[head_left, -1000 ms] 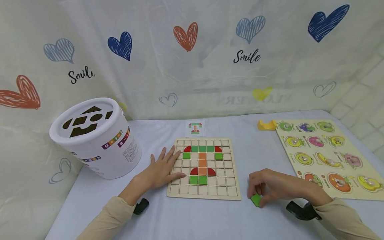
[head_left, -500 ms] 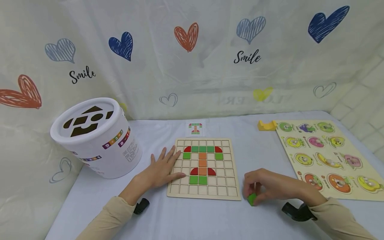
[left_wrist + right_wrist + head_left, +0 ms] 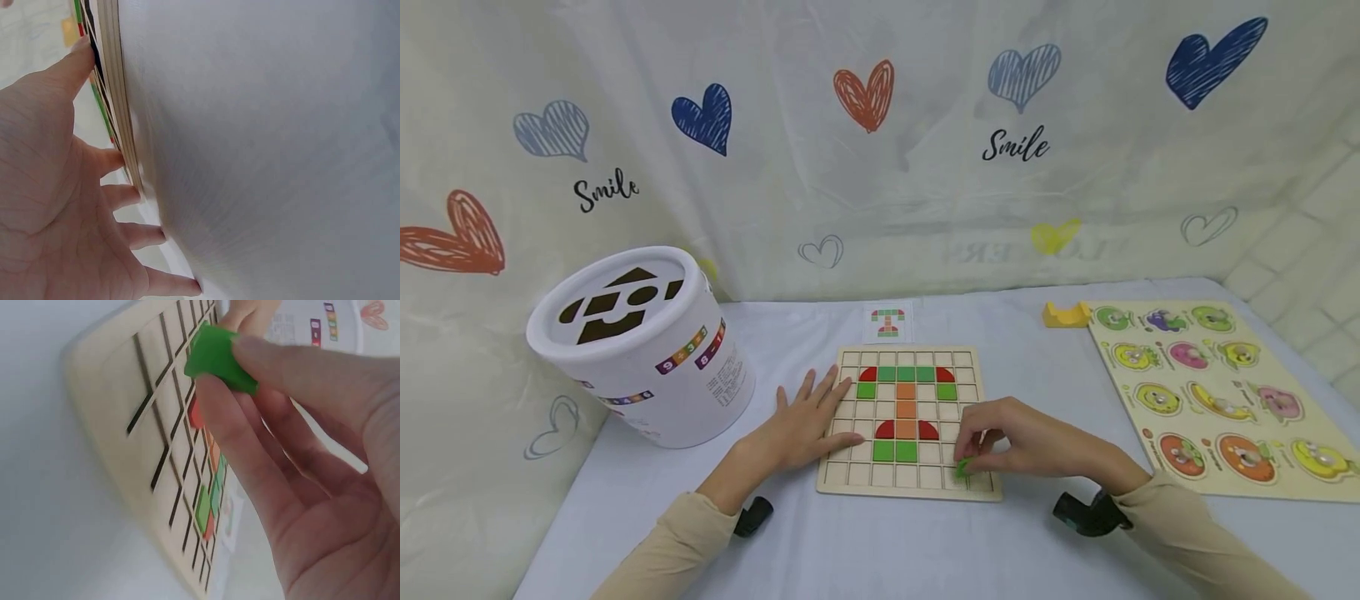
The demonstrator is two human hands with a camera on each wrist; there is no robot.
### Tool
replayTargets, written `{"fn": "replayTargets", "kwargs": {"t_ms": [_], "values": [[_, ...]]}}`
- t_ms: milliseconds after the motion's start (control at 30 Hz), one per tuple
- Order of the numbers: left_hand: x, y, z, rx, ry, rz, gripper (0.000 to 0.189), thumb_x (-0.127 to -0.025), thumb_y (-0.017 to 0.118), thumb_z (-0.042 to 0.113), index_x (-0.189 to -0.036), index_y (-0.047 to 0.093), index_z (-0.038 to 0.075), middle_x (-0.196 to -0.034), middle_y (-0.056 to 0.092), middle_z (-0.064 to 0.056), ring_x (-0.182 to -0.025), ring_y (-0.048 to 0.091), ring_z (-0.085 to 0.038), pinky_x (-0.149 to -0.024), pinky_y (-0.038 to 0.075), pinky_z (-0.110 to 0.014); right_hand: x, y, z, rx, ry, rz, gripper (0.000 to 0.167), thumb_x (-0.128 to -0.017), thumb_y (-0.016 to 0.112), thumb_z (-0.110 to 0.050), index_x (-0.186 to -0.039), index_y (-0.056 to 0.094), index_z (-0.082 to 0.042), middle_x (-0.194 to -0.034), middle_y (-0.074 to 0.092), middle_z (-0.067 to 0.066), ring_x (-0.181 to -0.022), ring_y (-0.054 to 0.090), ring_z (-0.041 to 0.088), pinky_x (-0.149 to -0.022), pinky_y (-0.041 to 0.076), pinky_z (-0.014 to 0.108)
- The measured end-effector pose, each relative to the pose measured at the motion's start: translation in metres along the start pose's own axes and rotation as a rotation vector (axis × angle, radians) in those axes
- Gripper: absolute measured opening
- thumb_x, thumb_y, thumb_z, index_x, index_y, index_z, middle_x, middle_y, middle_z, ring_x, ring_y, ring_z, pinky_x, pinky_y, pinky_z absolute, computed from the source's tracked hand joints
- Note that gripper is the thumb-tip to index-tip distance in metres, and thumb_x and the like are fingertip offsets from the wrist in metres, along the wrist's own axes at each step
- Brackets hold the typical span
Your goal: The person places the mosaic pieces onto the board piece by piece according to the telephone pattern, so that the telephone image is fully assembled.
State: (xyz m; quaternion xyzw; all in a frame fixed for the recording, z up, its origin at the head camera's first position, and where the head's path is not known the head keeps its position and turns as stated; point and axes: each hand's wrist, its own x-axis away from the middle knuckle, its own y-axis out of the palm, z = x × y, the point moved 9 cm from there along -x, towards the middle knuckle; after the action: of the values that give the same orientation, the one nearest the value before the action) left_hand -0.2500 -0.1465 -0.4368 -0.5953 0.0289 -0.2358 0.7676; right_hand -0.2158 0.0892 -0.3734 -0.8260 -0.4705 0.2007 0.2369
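Note:
A wooden grid board [image 3: 934, 485] lies flat on the table, with red, green and orange pieces set in its squares. My left hand [image 3: 797, 429] is spread over the board's left edge; in the left wrist view its thumb and some fingers touch the side. Between thumb and index finger my right hand [image 3: 1015, 437] pinches a green square block [image 3: 219, 359]. That hand is over the board's lower right squares. In the right wrist view the block is tilted and apart from the board's surface.
Behind the board lies a small pattern card [image 3: 888, 322]. A white bucket [image 3: 647, 367] with shaped holes in its lid stands at left. A fruit puzzle board [image 3: 1225, 392] lies at right, beside a yellow arch block [image 3: 1066, 315].
My right hand has carried the green block leftward from the bare table to above the grid board's lower right. The left hand has stayed in place on the board's edge.

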Motion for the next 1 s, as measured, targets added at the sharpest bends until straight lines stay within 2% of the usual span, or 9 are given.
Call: {"fn": "replayTargets", "kwargs": {"t_ms": [233,600,800,1000], "values": [[0.001,0.0,0.0,0.014,-0.001,0.0,0.095,-0.1,0.052,0.069,-0.169,0.019,0.012,-0.176,0.005,-0.015,-0.158,0.002,-0.049,-0.112,0.004,-0.084,-0.021,0.001,0.01,-0.027,0.065,0.057,0.012,-0.094,0.078,-0.003,-0.102,0.077,-0.011,-0.101,0.072,-0.002,-0.09,0.069,0.01,-0.083,0.061,0.03],[0.0,0.001,0.0,0.003,-0.003,0.001,0.095,-0.1,0.051,0.071,-0.169,0.018,0.013,-0.176,0.005,-0.014,-0.158,0.002,-0.048,-0.112,0.004,-0.084,-0.031,0.006,0.019,-0.02,0.065,0.119,0.014,-0.092,0.076,0.004,-0.104,0.076,-0.004,-0.105,0.075,0.007,-0.094,0.069,0.014,-0.085,0.061,0.03],[-0.001,0.001,-0.001,0.001,-0.007,0.007,0.096,-0.1,0.051,0.071,-0.169,0.019,0.013,-0.176,0.006,-0.015,-0.158,0.003,-0.049,-0.111,0.005,-0.084,-0.033,0.008,0.022,0.004,0.121,0.116,0.014,-0.091,0.077,0.004,-0.103,0.078,-0.005,-0.102,0.074,0.004,-0.089,0.065,0.01,-0.082,0.059,0.027],[-0.001,0.001,-0.001,-0.001,-0.009,0.004,0.096,-0.099,0.052,0.07,-0.169,0.019,0.013,-0.176,0.006,-0.014,-0.158,0.003,-0.048,-0.112,0.005,-0.084,-0.036,0.011,0.021,0.053,0.134,0.089,0.017,-0.091,0.077,0.004,-0.105,0.08,-0.005,-0.1,0.073,0.001,-0.088,0.066,0.007,-0.082,0.059,0.025]]}}
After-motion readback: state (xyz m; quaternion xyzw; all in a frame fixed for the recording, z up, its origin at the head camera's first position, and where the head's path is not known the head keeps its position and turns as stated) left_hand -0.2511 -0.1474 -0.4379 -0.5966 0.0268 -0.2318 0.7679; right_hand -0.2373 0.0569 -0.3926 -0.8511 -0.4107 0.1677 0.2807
